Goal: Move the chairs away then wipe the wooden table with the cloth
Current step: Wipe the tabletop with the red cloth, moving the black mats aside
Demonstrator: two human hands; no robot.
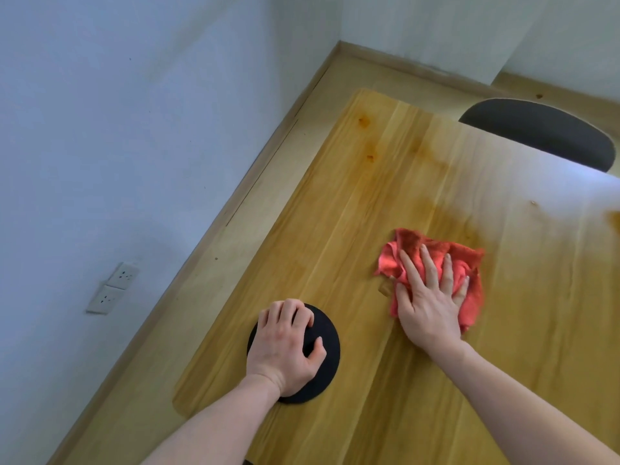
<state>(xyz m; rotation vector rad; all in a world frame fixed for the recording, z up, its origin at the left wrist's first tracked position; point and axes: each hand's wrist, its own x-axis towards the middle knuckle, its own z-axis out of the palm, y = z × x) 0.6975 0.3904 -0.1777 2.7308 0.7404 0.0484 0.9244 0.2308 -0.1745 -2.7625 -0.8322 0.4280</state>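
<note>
A crumpled red cloth (469,263) lies on the wooden table (385,196). My right hand (427,297) presses flat on it, fingers straight and spread. My left hand (285,344) rests on a black round disc (330,347) near the table's left edge, its fingers curled over the disc's top. A dark grey chair back (536,132) shows past the table's far edge at the upper right. Brownish stains mark the tabletop beyond the cloth.
A pale wall with two white sockets (114,286) runs along the left. A strip of wooden floor (235,229) lies between wall and table. The table's rounded corner is at the lower left.
</note>
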